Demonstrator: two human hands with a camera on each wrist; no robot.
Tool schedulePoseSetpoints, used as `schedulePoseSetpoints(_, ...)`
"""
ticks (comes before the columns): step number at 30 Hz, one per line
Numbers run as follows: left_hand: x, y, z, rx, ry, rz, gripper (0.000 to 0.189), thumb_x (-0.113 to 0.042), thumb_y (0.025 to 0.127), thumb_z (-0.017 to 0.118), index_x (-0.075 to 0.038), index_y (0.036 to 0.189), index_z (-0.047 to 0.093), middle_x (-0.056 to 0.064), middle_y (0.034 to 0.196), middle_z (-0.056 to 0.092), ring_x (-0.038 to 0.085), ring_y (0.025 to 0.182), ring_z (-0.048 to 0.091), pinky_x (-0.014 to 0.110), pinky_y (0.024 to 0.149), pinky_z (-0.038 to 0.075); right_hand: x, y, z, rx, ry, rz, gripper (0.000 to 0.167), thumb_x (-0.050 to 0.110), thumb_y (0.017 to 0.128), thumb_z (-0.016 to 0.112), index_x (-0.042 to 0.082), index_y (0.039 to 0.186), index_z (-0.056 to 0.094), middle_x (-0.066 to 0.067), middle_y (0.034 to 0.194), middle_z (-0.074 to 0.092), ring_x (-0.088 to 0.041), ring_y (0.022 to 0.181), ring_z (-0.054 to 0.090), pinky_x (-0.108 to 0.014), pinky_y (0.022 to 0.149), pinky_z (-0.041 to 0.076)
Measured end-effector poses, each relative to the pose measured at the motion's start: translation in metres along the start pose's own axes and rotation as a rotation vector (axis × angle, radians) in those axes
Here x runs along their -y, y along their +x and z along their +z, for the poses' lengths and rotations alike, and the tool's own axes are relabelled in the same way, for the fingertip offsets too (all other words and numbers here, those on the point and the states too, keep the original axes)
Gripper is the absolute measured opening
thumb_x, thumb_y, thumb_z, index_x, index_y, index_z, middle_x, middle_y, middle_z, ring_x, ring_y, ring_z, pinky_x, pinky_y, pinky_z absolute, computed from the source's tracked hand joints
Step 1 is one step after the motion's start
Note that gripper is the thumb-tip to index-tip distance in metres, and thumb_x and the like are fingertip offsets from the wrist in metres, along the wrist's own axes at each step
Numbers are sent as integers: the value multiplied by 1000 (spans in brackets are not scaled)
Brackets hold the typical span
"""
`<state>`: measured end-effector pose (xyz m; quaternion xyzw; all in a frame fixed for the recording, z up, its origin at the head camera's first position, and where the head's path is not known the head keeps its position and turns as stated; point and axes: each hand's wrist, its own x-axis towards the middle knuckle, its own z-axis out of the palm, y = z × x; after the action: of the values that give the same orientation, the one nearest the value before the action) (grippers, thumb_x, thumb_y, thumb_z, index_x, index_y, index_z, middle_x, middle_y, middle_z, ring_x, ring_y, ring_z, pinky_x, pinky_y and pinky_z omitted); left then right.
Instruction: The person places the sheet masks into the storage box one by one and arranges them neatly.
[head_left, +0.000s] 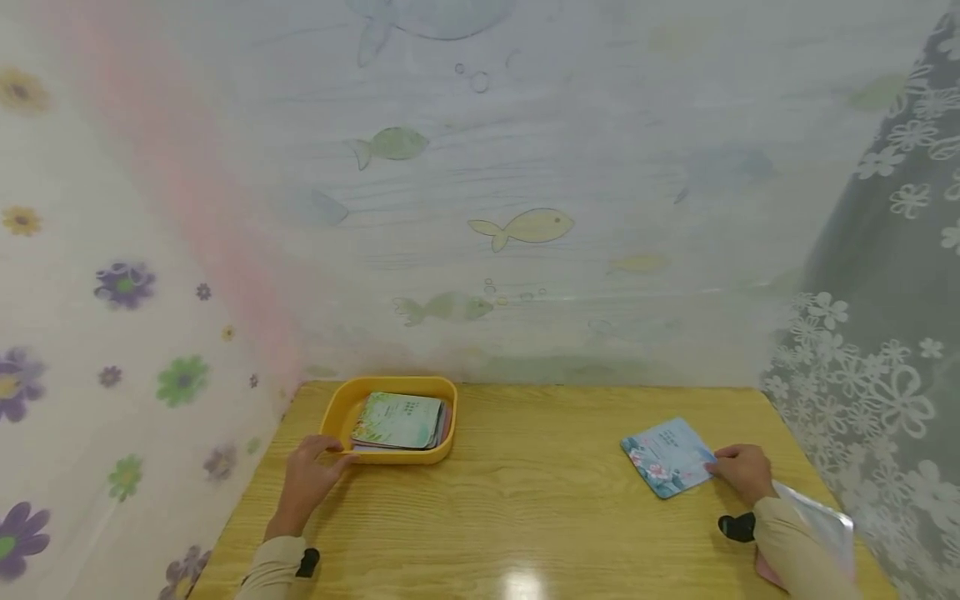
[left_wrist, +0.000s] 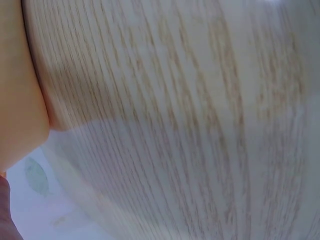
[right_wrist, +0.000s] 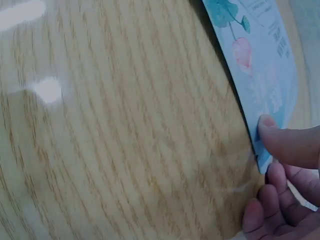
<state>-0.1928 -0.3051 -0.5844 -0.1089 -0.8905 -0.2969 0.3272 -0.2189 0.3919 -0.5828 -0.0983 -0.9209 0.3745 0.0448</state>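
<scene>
A yellow plastic tray (head_left: 330, 408) sits at the back left of the table. In it lies a stack of several thin booklets (head_left: 397, 419), the top one pale green with printed leaves. My left hand (head_left: 311, 475) grips the tray's front left corner between thumb and fingers. In the left wrist view the tray wall (left_wrist: 20, 85) fills the left edge, and only a bit of the hand shows. At the right, my right hand (head_left: 742, 468) pinches the corner of a light blue floral booklet (head_left: 667, 454), thumb on top and fingers beneath. The booklet (right_wrist: 260, 65) lies close over the tabletop.
A flat silvery item (head_left: 821, 521) with a pinkish edge lies partly under my right forearm. The wooden table (head_left: 525, 500) meets a curtain printed with fish (head_left: 536, 225) at the back. Flowered cloth (head_left: 127, 375) borders the left side, and white floral lace (head_left: 892, 400) the right.
</scene>
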Motion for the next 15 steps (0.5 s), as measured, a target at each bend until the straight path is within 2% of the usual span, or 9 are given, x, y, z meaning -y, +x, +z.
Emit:
schedulePoseSetpoints(2,-1,0,0,-4,-7,-2,28,-11,58,91,-7,75,69,0,75,61,18,74,57,41,66,48,3,0,-1,18,-9,-3,33,11,72,76,-15,90,66,-24,84,65,-39,79,57,-38,64,46)
schedulePoseSetpoints(6,-1,1,-1,-3,-10,6,28,-11,59,90,-7,75,68,2,75,61,19,73,57,43,65,49,8,-3,-1,34,-6,45,31,7,71,75,-15,88,64,-23,83,64,-36,78,57,-32,61,43)
schedulePoseSetpoints(12,-2,0,-2,-22,4,18,29,-10,57,91,-6,74,68,2,74,61,20,72,57,38,65,47,22,-5,3,38,-49,130,18,8,72,67,-10,71,63,-16,70,62,-31,69,56,-40,59,46)
schedulePoseSetpoints(15,-2,0,-2,-24,-4,21,29,-9,57,91,-5,74,68,2,74,60,20,73,57,38,65,46,26,-6,6,15,-77,175,15,8,72,61,-7,70,62,-18,71,61,-34,69,56,-44,58,46)
